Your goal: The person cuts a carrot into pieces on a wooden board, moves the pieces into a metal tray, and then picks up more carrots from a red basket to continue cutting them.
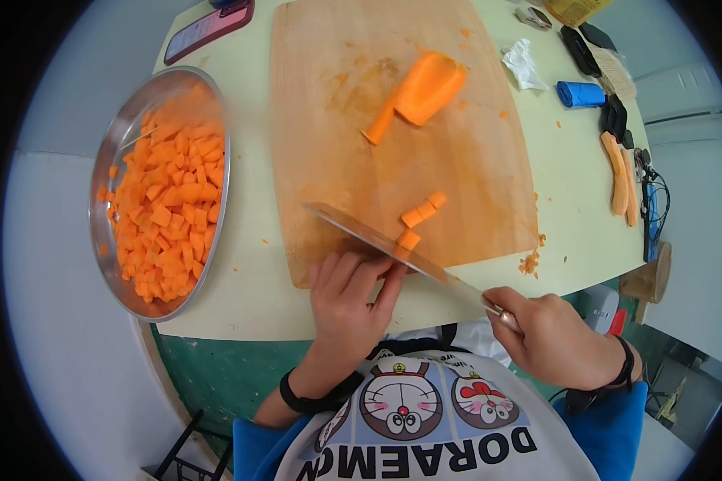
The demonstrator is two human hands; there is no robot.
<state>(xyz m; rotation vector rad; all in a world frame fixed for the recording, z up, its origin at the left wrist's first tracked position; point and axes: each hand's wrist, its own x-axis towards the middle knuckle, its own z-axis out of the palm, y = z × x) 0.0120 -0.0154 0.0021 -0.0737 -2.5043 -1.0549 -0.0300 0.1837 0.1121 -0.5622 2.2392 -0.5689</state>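
My right hand (557,341) is closed around the handle of a kitchen knife (369,236). Its long blade slants up to the left over the near edge of a wooden cutting board (313,104). Against the blade, my left hand (349,297) has its fingers curled over a carrot piece, mostly hidden by hand and knife. Just past the blade sits a carrot chunk (408,239), with a short row of cut carrot chunks (423,210) beyond it. Farther up the board lie a large peeled carrot piece (433,86) and a thin carrot strip (381,122).
On the left, a metal tray (225,180) holds many diced carrots (172,200). A phone (208,32) lies behind it. Along the right are crumpled tissue (523,64), a blue roll (580,94), carrot strips (617,172) and cables. Scraps (529,263) dot the board's right edge.
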